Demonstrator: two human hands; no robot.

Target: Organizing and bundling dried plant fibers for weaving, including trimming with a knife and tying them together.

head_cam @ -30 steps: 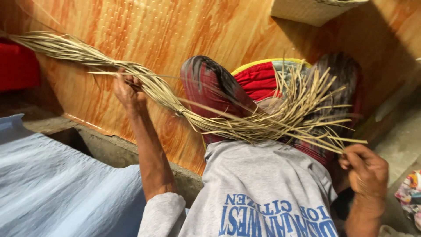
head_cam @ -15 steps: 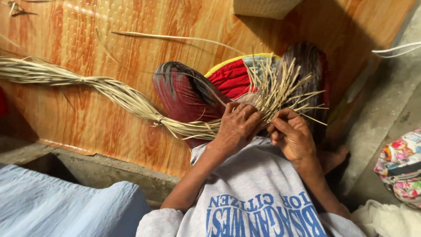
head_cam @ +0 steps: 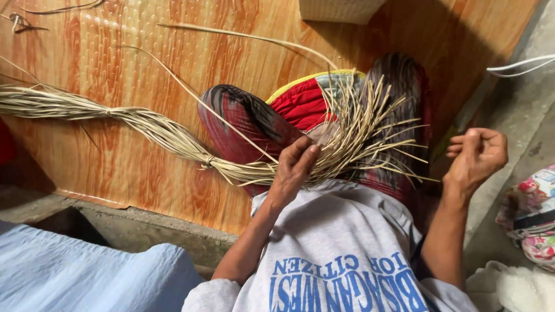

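The left hand (head_cam: 295, 170) is closed around a bundle of straw (head_cam: 173, 136), holding it at the place where the strands begin to spread out. The fingers are bent over the strands and the thumb is hidden under them. To the left of this hand the bundle runs long and twisted across the wooden floor (head_cam: 133, 167), with a small knot near the hand. To the right of this hand the loose ends (head_cam: 370, 133) open like a fan over the lap. Just above this hand lies a red cloth with a yellow edge (head_cam: 300, 101), between the knees in dark striped trousers (head_cam: 243, 118).

The right hand (head_cam: 477, 153) is lifted, well apart from the straw and to the right of the loose ends. Its fingers are curled loosely and it holds nothing that I can see. One thin single strand (head_cam: 191, 92) goes up and to the left from the left hand. Below both hands is a grey shirt (head_cam: 341, 231). Far right of the right hand lies a flowered cloth (head_cam: 535, 214).
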